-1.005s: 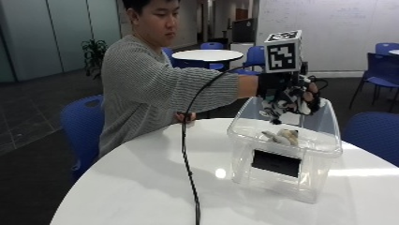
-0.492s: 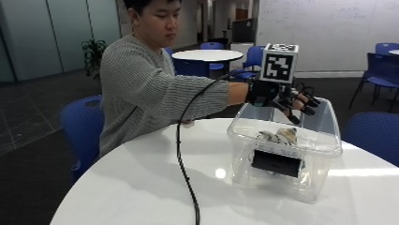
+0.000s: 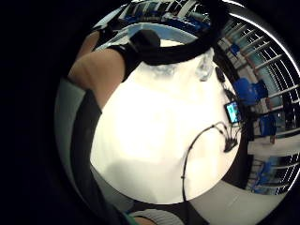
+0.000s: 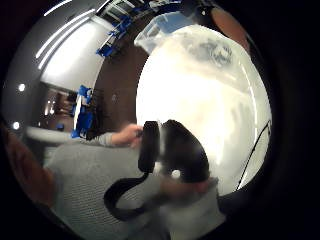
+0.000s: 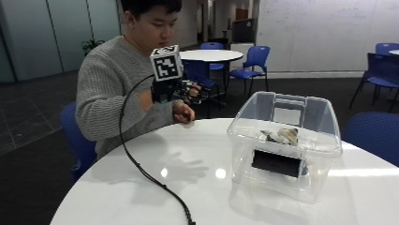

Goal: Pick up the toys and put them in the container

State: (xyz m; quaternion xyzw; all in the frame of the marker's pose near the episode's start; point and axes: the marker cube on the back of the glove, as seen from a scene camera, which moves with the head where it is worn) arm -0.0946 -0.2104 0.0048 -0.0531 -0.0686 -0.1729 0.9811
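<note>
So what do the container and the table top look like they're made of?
The container looks like clear, glossy plastic: the toys and the chairs behind show through its walls. The table has a smooth white glossy top, probably laminate, since ceiling lights reflect on it.

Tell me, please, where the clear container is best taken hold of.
The container stands upright with a lip jutting out round its open top. A grip under that rim on the person's side, coming from above, looks best; the smooth walls offer little else.

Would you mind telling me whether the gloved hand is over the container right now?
No, the gloved right hand is raised near the person's chest, well apart from the clear container.
</note>
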